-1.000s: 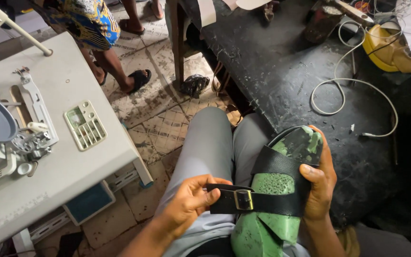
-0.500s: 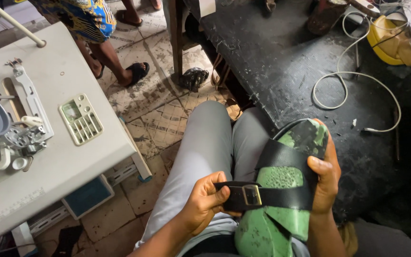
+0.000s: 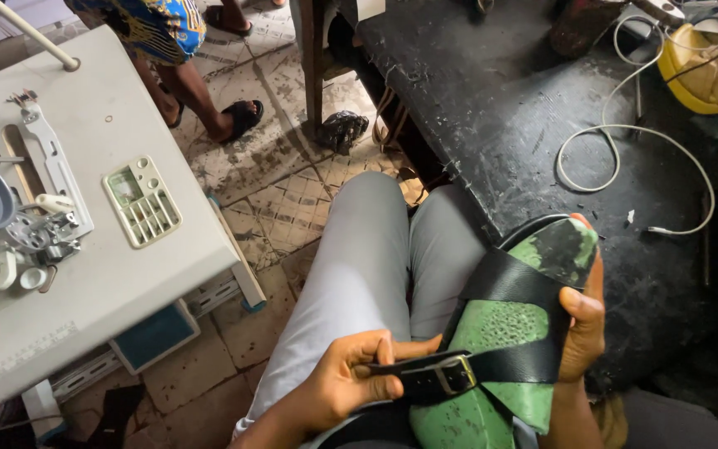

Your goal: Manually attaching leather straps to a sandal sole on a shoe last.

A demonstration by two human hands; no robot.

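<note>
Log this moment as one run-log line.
left hand: pinches black buckle strap | right hand: grips green sandal edge | sandal on lap | white cable on black workbench

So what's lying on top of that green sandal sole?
Two black straps cross the green sole: a plain strap near the toe and a buckled strap, its end pinched by the left hand. The sole under them is hidden.

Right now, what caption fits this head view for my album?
Left hand pinches a black buckled strap across a green sandal steadied by the right hand.
</note>
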